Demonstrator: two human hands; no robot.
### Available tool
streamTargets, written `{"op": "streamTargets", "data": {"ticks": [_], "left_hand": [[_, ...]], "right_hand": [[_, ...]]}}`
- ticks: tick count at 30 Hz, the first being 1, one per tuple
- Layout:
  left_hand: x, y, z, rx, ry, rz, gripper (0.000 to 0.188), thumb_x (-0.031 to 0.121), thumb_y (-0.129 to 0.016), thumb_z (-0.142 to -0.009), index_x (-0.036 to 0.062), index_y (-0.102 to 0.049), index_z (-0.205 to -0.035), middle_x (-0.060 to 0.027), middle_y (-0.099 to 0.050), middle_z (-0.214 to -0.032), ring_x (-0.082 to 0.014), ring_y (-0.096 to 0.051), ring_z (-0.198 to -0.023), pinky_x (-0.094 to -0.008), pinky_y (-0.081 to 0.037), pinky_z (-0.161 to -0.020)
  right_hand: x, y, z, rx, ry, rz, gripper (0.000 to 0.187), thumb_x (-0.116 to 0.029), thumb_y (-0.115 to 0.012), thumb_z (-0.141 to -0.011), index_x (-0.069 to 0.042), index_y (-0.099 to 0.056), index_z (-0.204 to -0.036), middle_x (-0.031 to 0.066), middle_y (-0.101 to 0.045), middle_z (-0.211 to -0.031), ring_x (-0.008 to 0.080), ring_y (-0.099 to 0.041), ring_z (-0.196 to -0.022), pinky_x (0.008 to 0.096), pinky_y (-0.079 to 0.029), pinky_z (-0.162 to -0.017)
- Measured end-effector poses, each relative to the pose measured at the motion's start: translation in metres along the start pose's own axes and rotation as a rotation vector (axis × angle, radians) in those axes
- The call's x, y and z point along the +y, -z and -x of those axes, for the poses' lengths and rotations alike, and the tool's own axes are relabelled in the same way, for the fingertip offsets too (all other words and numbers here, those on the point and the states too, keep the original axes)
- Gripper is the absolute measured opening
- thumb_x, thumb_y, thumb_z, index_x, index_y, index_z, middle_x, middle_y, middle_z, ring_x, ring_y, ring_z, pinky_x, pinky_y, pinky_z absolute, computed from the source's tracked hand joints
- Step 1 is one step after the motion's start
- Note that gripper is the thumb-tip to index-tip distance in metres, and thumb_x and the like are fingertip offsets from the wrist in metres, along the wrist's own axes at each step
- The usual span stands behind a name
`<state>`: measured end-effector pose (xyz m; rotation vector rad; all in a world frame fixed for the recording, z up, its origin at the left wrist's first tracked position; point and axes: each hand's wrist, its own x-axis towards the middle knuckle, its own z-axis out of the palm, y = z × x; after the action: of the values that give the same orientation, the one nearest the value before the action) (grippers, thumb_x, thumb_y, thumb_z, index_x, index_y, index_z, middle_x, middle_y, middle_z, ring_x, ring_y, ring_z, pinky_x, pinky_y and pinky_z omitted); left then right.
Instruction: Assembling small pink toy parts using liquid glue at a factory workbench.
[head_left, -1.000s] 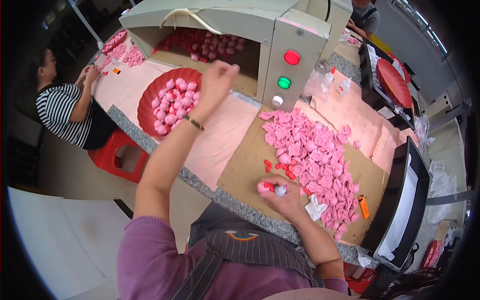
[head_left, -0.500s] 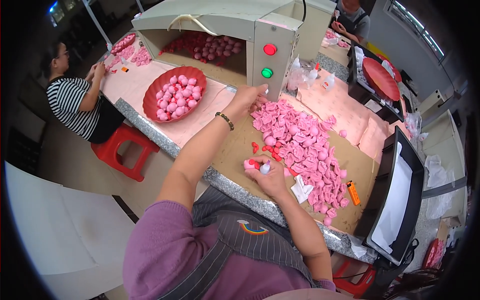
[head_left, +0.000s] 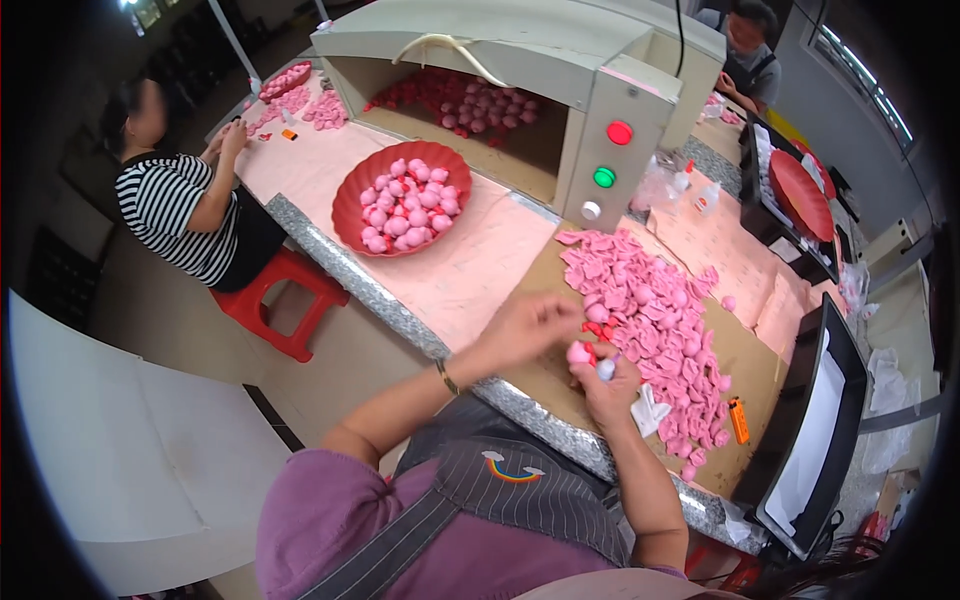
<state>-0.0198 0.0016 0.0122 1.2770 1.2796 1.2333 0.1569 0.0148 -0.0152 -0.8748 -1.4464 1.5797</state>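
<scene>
My right hand point(head_left: 610, 390) is closed around a small white bottle point(head_left: 606, 369) with a purplish tip. It also grips a pink ball point(head_left: 577, 353) with red pieces attached. Just left of it, over the brown board point(head_left: 540, 385), my left hand point(head_left: 530, 330) is blurred by motion. Its fingers point toward the held ball, and whether anything is between them does not show. Beyond both hands spreads a heap of pink ruffled pieces point(head_left: 660, 320) mixed with a few pink balls. Small red pieces point(head_left: 598, 328) lie at the heap's near left edge.
A red bowl point(head_left: 345, 205) of pink balls stands before the grey machine point(head_left: 640, 90), whose panel has a white knob point(head_left: 591, 210). An orange lighter point(head_left: 739, 420) and white cloth point(head_left: 650, 409) lie near the heap; a black tray point(head_left: 845, 400) is right. Two people work nearby.
My left hand has drawn back from the machine's panel, where a white knob now shows, to beside my right hand. The right hand keeps hold of the ball and bottle.
</scene>
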Motion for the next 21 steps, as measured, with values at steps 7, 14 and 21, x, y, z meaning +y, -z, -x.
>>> {"op": "streamTargets", "data": {"ticks": [7, 14, 21], "left_hand": [[-0.023, -0.01, 0.032, -0.049, -0.015, 0.373, 0.021, 0.001, -0.061, -0.08, -0.0011, -0.063, -0.101, -0.0039, -0.061, -0.084, -0.0082, -0.058, -0.072, -0.0205, -0.049, -0.064], [-0.032, -0.004, 0.026, 0.046, 0.127, 0.432, 0.019, -0.006, -0.063, -0.075, -0.0038, -0.065, -0.094, -0.0067, -0.062, -0.083, -0.0105, -0.059, -0.074, -0.0206, -0.049, -0.067], [-0.032, -0.009, 0.023, 0.052, -0.036, 0.396, 0.018, -0.01, -0.061, -0.076, -0.0049, -0.064, -0.093, -0.0084, -0.061, -0.084, -0.0118, -0.059, -0.075, -0.0233, -0.049, -0.067]], "right_hand": [[-0.002, -0.004, 0.0, -0.094, 0.244, 0.303, 0.019, -0.001, -0.066, -0.076, 0.002, -0.058, -0.093, 0.0073, -0.061, -0.083, 0.0107, -0.059, -0.067, 0.0218, -0.049, -0.058], [-0.017, -0.015, -0.017, -0.083, 0.391, 0.545, 0.019, 0.002, -0.065, -0.076, 0.004, -0.059, -0.094, 0.0094, -0.061, -0.082, 0.0132, -0.061, -0.07, 0.0231, -0.049, -0.062], [-0.002, -0.005, -0.017, -0.112, 0.284, 0.235, 0.025, -0.002, -0.071, -0.072, 0.003, -0.061, -0.094, 0.0091, -0.063, -0.081, 0.0119, -0.06, -0.072, 0.0224, -0.047, -0.064]]}}
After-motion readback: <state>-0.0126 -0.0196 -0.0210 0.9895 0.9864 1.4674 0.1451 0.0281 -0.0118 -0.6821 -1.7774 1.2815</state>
